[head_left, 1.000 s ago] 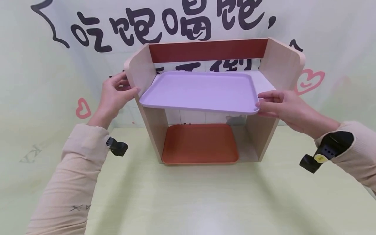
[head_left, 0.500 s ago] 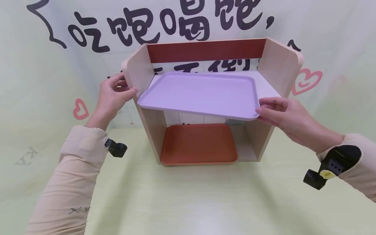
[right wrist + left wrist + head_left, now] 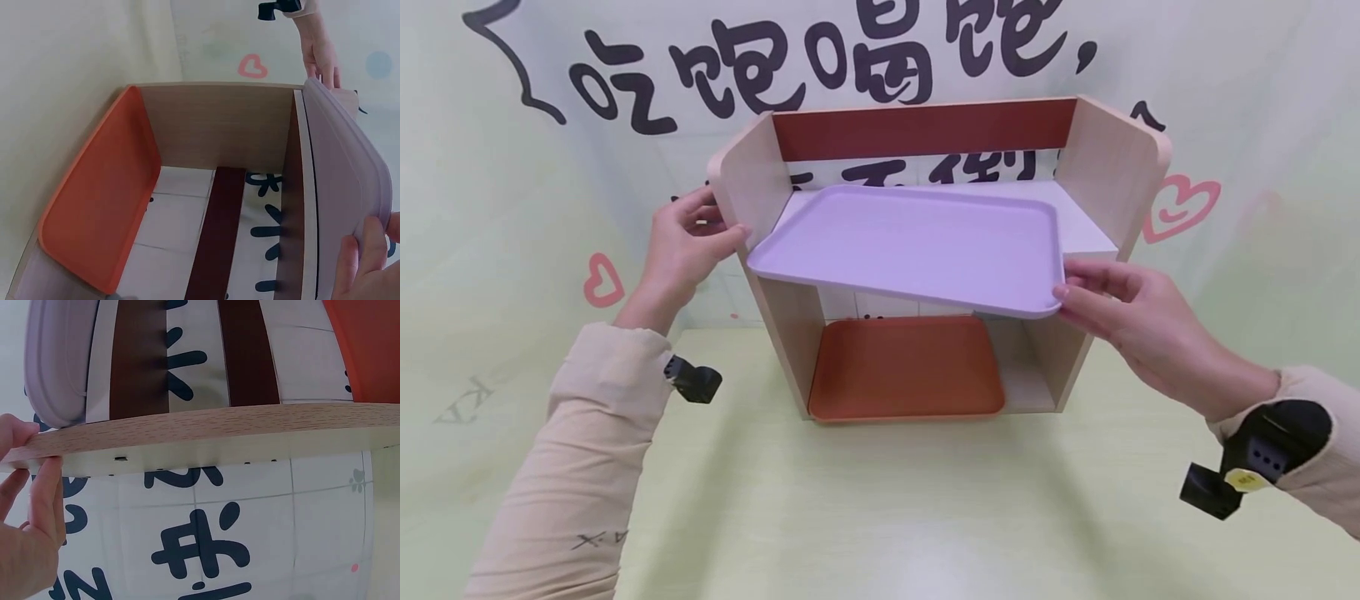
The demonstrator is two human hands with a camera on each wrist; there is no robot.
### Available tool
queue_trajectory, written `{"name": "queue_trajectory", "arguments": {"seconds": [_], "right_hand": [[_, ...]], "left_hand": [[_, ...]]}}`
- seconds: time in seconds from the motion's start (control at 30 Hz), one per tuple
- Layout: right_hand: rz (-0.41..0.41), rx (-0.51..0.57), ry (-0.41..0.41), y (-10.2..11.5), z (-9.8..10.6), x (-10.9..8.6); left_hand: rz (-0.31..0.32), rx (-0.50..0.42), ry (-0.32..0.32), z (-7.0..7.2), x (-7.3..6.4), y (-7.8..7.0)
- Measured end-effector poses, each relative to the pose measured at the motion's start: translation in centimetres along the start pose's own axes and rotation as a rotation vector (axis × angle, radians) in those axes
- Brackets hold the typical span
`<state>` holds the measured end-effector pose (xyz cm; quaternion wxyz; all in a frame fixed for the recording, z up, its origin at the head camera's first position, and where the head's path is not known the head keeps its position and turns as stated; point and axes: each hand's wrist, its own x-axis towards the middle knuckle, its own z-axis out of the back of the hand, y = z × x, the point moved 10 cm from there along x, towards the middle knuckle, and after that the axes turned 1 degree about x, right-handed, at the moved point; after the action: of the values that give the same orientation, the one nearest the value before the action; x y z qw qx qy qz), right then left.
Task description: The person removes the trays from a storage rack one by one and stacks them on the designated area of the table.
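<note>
A lavender tray (image 3: pixel 910 246) lies over the upper shelf of a small wooden rack (image 3: pixel 1123 171), turned so its right front corner juts past the shelf edge. My right hand (image 3: pixel 1138 312) pinches that corner, thumb on the rim and fingers beneath, as the right wrist view also shows. On the other side, my left hand (image 3: pixel 685 242) grips the front edge of the rack's left side panel (image 3: pixel 206 428), thumb on the inner face and fingers outside. The tray's left front corner is close by that thumb.
An orange tray (image 3: pixel 906 367) lies on the rack's lower level, toward its left side. The rack stands on a pale green table (image 3: pixel 880 500), before a wall hanging (image 3: pixel 535 208) with large black characters and pink hearts.
My right hand has drawn the lavender tray's right front corner toward me and down, so the tray has swung and more white shelf shows at right. My left hand keeps its grip on the panel.
</note>
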<state>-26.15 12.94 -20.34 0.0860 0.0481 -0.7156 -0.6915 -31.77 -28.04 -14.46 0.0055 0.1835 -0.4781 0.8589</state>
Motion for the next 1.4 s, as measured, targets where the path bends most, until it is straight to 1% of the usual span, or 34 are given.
{"name": "queue_trajectory", "arguments": {"seconds": [0.3,0.6,0.8,0.83,1.0,1.07,1.13,1.23,1.33,1.4], "right_hand": [[0.009,0.057,-0.025,-0.3,0.2,-0.3],[0.007,0.094,0.021,-0.5,-0.2,-0.6],[0.007,0.071,0.018,-0.4,-0.3,-0.7],[0.007,0.045,0.011,-0.3,-0.3,-0.7],[0.006,-0.01,0.013,0.0,-0.4,-0.3],[-0.003,-0.058,0.008,0.0,-0.2,0.0],[-0.005,-0.116,0.002,0.1,0.0,0.3],[0.014,-0.253,-0.02,0.5,0.6,1.0],[0.039,-0.355,-0.034,1.0,1.1,1.7],[0.039,-0.429,-0.037,1.3,1.3,2.1]], "left_hand": [[0.002,-0.01,0.003,-0.1,-0.1,-0.3],[0.002,-0.005,0.002,-0.1,-0.1,-0.3],[-0.002,0.011,-0.002,-0.1,-0.2,-0.4],[-0.002,0.012,-0.002,-0.1,-0.2,-0.4],[-0.003,0.01,-0.001,-0.1,-0.1,-0.3],[-0.004,0.01,-0.002,0.0,-0.2,-0.3],[-0.004,0.012,-0.002,0.0,-0.2,-0.3],[-0.005,0.013,-0.003,0.0,-0.2,-0.4],[-0.006,0.015,-0.001,0.0,-0.3,-0.4],[-0.008,0.015,-0.002,0.0,-0.3,-0.4]]}}
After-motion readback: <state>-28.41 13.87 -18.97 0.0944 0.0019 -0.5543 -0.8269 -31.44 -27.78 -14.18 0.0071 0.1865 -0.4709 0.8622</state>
